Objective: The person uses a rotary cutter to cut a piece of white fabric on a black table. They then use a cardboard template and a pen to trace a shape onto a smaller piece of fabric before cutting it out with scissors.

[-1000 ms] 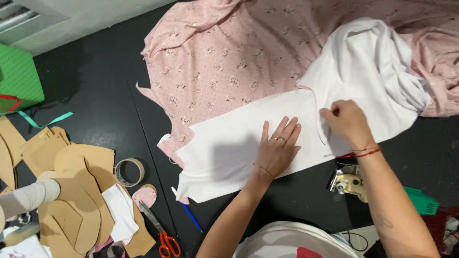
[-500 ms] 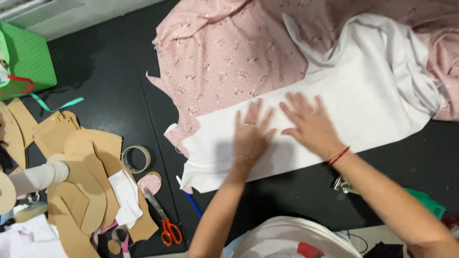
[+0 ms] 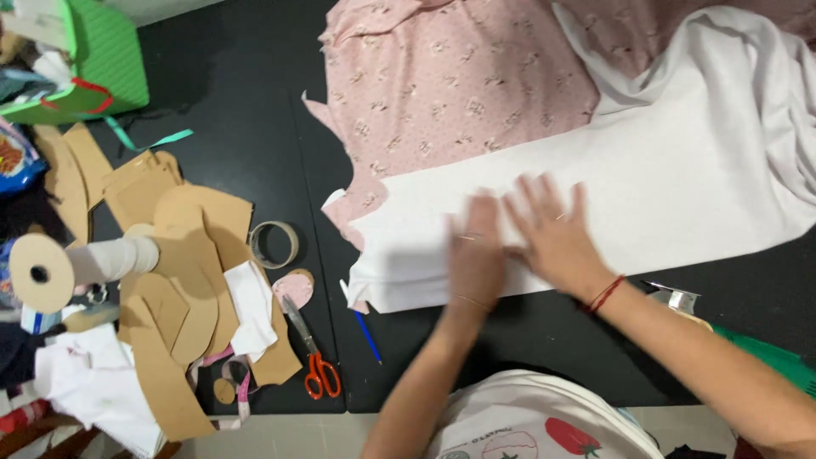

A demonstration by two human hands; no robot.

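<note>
Here: two hands flat on white cloth, black worktop.

Left hand [image 3: 474, 255] and right hand [image 3: 552, 234], both blurred, fingers spread, palms down, side by side on the white cloth [image 3: 680, 178]; neither pinches anything. The cloth lies directly under the hands, its long axis running from the near left corner up to the far right, over a pink patterned fabric [image 3: 459, 93]. The left hand is nearer the cloth's left end, the right nearer its bunched far part. Left of the cloth: orange-handled scissors [image 3: 311, 357], a blue pen [image 3: 367, 335], a tape ring [image 3: 274, 245], brown card pattern pieces [image 3: 183, 280], a roll of white banding [image 3: 76, 262]. Far left corner: a green box [image 3: 110, 59]; beside it a blue packet [image 3: 15, 161], its label unreadable.
</note>
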